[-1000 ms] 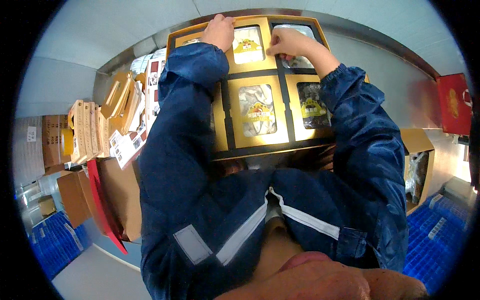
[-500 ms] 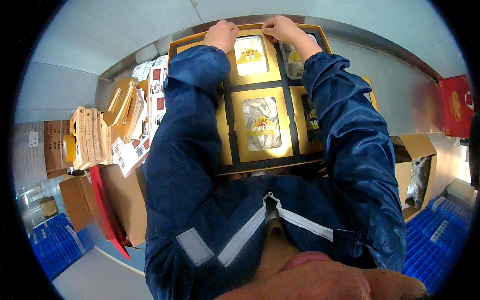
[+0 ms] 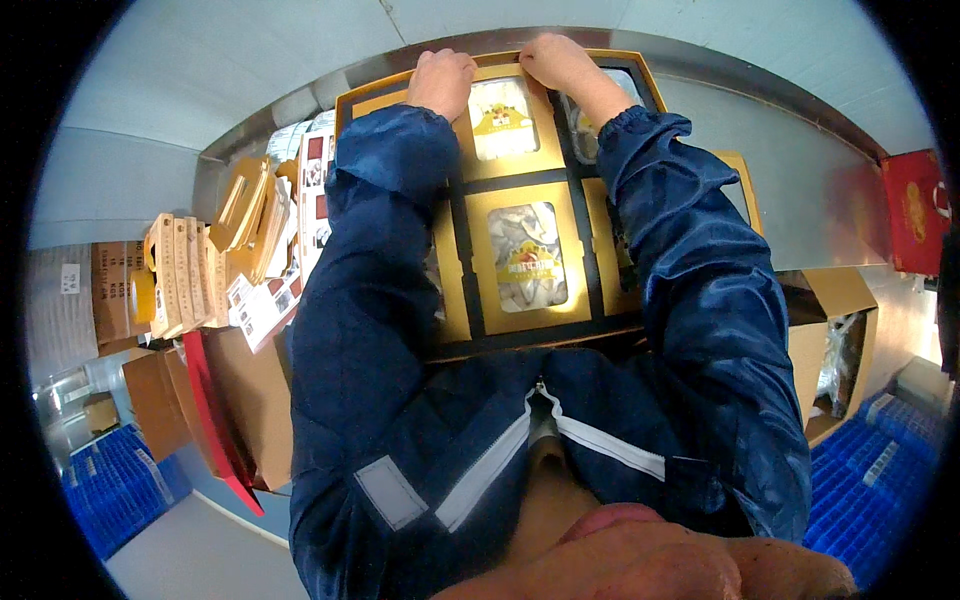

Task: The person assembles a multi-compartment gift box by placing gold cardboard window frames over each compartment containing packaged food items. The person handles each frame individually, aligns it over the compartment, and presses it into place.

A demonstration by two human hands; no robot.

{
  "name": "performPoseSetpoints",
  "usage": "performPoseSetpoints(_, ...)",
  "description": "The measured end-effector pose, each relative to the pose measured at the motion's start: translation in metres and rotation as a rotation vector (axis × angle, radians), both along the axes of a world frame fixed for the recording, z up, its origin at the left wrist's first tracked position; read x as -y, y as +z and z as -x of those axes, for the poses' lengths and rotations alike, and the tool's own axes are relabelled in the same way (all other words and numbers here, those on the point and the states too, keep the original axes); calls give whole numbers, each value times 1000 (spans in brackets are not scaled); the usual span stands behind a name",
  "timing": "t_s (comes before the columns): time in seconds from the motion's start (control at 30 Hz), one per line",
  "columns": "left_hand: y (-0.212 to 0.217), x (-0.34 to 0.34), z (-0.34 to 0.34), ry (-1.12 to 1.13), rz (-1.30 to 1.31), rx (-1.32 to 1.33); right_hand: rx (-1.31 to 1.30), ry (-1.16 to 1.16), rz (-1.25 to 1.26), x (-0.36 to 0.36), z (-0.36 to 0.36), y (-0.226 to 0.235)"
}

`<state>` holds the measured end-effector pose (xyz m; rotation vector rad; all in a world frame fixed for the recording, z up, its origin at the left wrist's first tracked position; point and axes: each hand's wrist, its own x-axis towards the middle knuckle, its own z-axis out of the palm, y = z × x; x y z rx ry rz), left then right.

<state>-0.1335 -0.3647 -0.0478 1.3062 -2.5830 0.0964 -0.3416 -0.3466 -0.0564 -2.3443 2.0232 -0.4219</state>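
A large gift box (image 3: 655, 88) with gold edges lies in front of me, divided by black strips into compartments. In its far middle compartment sits a gold card cover (image 3: 545, 150) with a window onto pale contents. My left hand (image 3: 443, 82) is closed at that cover's far left corner, fingertips curled down. At the far right corner, my right hand (image 3: 565, 72) pinches the same edge; its fingertips are partly hidden. Nearer me is another gold windowed pack (image 3: 525, 258) showing whitish-grey slices. My sleeves partly cover the left and right columns, where a clear-topped tray (image 3: 583, 130) shows.
Left of the gift box stand stacked gold cartons (image 3: 180, 275), folded gold card pieces (image 3: 245, 205) and printed sheets (image 3: 262, 310). An open brown carton (image 3: 255, 400) is at lower left, another (image 3: 840, 300) at right. A red box (image 3: 912, 215) stands far right; blue crates (image 3: 875, 480) sit below.
My right hand has shifted slightly left along the cover's far edge. The gift box appears a little lower in the view. Both hands stay at the far edge.
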Motion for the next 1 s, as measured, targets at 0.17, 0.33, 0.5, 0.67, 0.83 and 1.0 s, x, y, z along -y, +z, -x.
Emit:
performPoseSetpoints(0.17, -16, 4, -13, 31, 8, -167, 16, 8, 20, 2, -11, -2)
performPoseSetpoints(0.33, -18, -4, -13, -8, 4, -215, -30, 36, 4, 2, -12, -15)
performPoseSetpoints(0.5, -23, -1, -27, -47, -77, -344, 164, 195, 19, 5, -7, -21)
performPoseSetpoints(0.67, -22, -10, -24, -18, -41, -263, 90, 151, -12, -6, -20, -8)
performPoseSetpoints(0.83, -22, -26, -26, -109, 48, -210, -62, 140, 101, -34, -30, -5)
performPoseSetpoints(1.0, -32, -45, -36, -149, 164, -131, -54, 126, 215, -46, -23, -15)
